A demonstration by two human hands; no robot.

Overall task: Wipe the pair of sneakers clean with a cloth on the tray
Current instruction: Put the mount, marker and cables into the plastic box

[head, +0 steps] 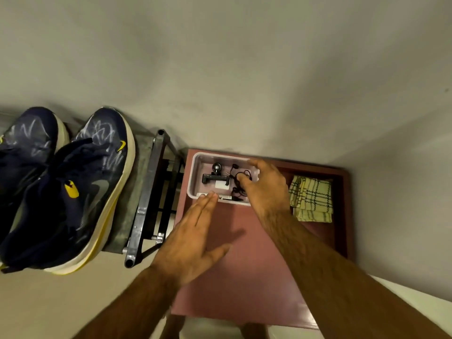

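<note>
Left hand [193, 238] flat, fingers straight, tips touching the near rim of a small clear box [195, 172]; right hand [265, 187] spread over that box's right end, fingers loosely bent, gripping nothing clearly. Folded checked cloth [311, 199] just right of the right hand on the reddish tray [244, 265]. Pair of dark sneakers [73, 189] well left of both hands, on a metal rack [144, 204] beside the tray.

Left sneaker [23, 152]: heel and outer side cut off by the frame's left edge. Right sneaker [80, 192]: heel end partly lost at the lower left. Clear plastic box [195, 172]: right end hidden behind the right hand [265, 187]; small black contents too tangled to identify. Red tray [244, 277]: near edge covered by both forearms. Checked cloth [311, 199]: folded, lower layers concealed.
</note>
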